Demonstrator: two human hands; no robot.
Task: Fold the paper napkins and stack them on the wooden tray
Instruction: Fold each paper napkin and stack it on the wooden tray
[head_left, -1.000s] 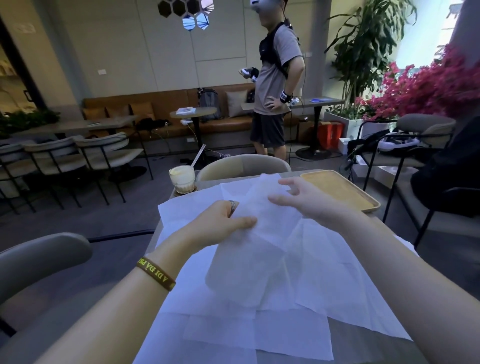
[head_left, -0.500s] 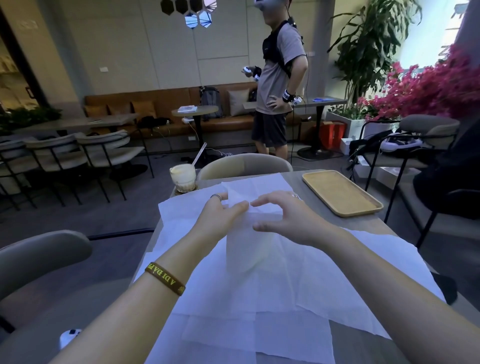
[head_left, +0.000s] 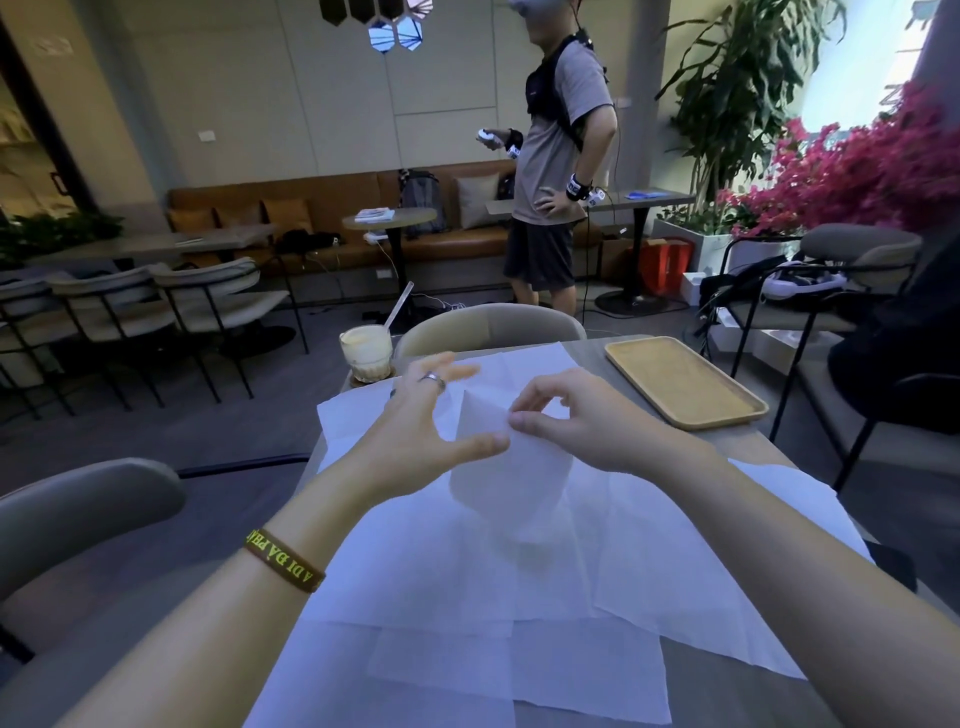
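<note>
Compared with half a second ago, the left hand (head_left: 431, 421) has let go: then it pinched the top edge, now its fingers are spread wide and straight behind the folded napkin (head_left: 509, 467), and only the thumb lies against the paper. The right hand (head_left: 587, 421) has taken the hold instead; its thumb and forefinger pinch the upper corner and the other fingers are loosely curled above. The napkin hangs from this pinch, above the middle of the table (head_left: 592, 358).

We count two hands and one folded napkin in the air. Under it lie the flat napkins (head_left: 467, 571), several sheets that overlap (we cannot tell the exact number). There is one wooden tray (head_left: 685, 382) at the far right corner of the table, well apart from the held napkin. One glass (head_left: 365, 353) with one straw (head_left: 397, 306) stands at the far left corner. The left wrist wears one wristband (head_left: 284, 560), and one person (head_left: 556, 171) stands beyond the table.
</note>
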